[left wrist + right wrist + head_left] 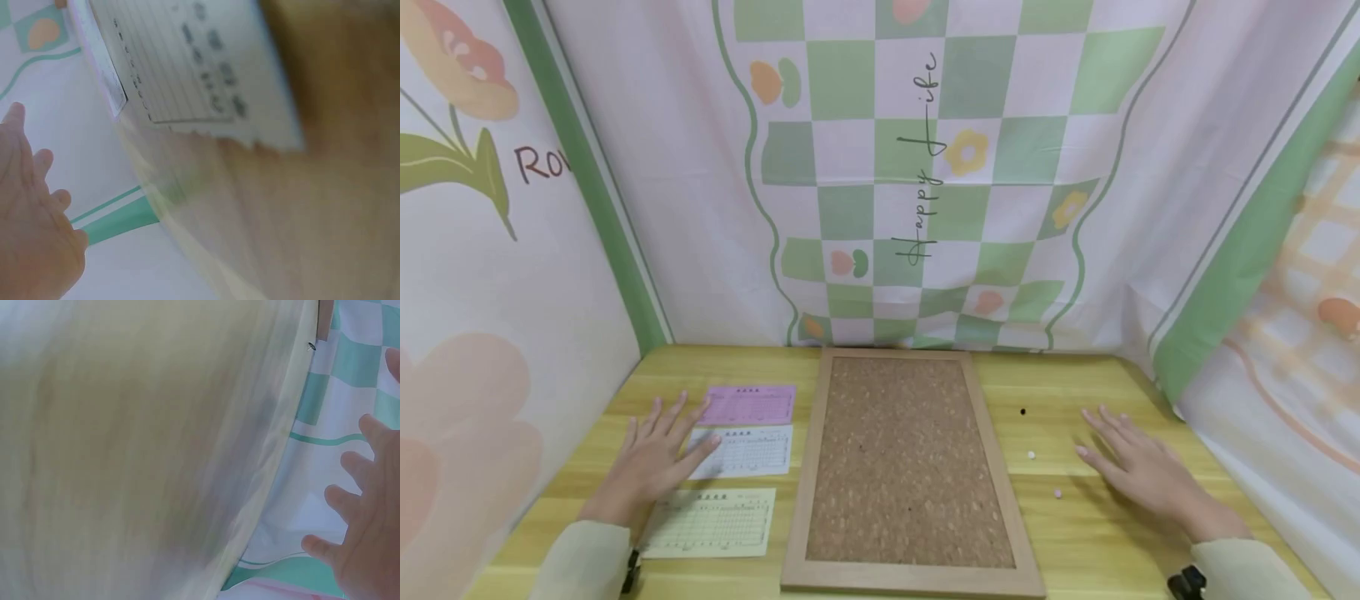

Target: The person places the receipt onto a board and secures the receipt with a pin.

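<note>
My left hand [655, 458], fingers spread, is over the left edges of three printed paper slips: a pink slip [751, 405], a white slip [748, 451] and a yellow slip [715, 525] below it. It holds nothing; its thumb overlaps the white one. A framed cork board [910, 467] lies flat between the hands. Right of the board sit a black pushpin [1022, 412], a white pushpin [1032, 455] and a pink pushpin [1057, 494] in a column. My right hand [1146, 471] is to the right of these pins, fingers extended and holding nothing.
The wooden table [1075, 542] meets a green-and-white checkered curtain [910, 167] at its back edge. Printed cloth [587, 275] also hangs along the left side, and more cloth [1262, 375] along the right.
</note>
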A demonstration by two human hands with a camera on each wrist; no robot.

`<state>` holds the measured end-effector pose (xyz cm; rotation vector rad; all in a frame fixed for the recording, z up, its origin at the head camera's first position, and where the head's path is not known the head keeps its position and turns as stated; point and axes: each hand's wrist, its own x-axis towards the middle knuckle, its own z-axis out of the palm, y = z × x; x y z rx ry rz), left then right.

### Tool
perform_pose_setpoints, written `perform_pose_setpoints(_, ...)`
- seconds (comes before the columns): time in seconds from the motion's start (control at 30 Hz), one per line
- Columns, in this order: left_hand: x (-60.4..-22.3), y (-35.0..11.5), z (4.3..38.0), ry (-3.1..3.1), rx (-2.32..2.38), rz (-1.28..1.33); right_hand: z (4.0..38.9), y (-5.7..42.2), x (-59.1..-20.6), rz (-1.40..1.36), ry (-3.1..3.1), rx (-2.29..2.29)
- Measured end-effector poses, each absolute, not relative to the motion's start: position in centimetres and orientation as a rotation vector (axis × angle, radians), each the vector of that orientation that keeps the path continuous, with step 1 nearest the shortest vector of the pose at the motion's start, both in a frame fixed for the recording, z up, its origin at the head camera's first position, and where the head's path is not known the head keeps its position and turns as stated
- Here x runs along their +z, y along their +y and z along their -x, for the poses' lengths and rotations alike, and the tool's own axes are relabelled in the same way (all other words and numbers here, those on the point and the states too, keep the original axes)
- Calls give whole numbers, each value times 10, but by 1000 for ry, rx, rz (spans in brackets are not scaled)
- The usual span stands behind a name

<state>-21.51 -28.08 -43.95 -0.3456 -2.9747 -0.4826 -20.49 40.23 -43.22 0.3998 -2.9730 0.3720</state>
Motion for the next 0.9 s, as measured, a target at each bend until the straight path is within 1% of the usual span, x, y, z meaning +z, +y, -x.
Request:
perform_pose_setpoints(0.5,-437,-276,217,-2982,-578,336,206,398,-432,-451,-2947,576)
perform_pose_setpoints(0.9,-441,-271,223,-2939,-726,394,203,389,-432,-492,-2922,682)
